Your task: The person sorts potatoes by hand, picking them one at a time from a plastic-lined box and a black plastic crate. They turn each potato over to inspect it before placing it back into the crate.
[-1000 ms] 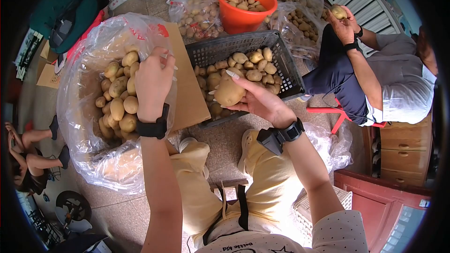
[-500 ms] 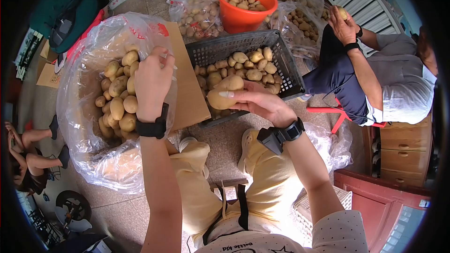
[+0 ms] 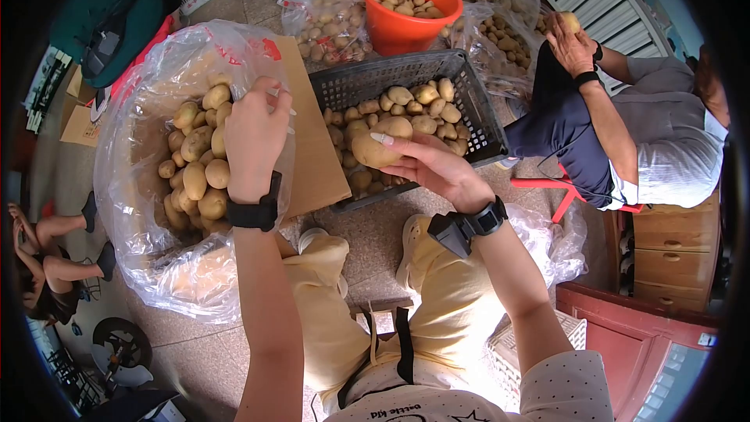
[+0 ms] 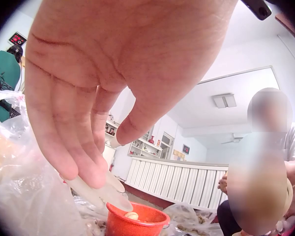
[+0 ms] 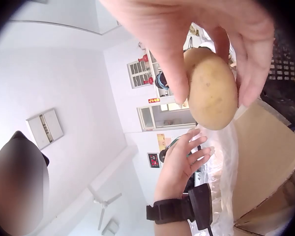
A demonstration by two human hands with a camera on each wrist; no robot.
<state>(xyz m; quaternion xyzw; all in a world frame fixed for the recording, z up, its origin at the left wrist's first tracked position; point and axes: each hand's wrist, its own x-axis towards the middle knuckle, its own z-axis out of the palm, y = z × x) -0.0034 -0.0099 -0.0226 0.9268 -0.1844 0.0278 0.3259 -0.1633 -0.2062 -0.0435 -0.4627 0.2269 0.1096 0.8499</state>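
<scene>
My right hand (image 3: 444,168) grips a large, lumpy potato (image 3: 373,148) between thumb and fingers, over the black plastic crate (image 3: 484,121) of potatoes. The right wrist view shows that potato (image 5: 214,93) close up, smooth and yellow-brown, with the thumb on one side and fingers on the other. My left hand (image 3: 262,129) hovers by the right edge of a box lined with a clear plastic bag (image 3: 129,219), which holds many potatoes (image 3: 195,180). Its fingers hang loosely bent with nothing between them, as the left hand (image 4: 103,88) also shows in the left wrist view.
A cardboard flap (image 3: 312,141) lies between box and crate. Beyond the crate stand an orange bucket (image 3: 410,31) of potatoes and clear bags (image 3: 324,31) of more. At right, a seated person (image 3: 656,125) handles a potato. A red stool (image 3: 547,186) is under them.
My right hand has turned the potato over in its fingers, the thumb shifting across its top. The left hand stays put. The seated person's hands have moved around their potato.
</scene>
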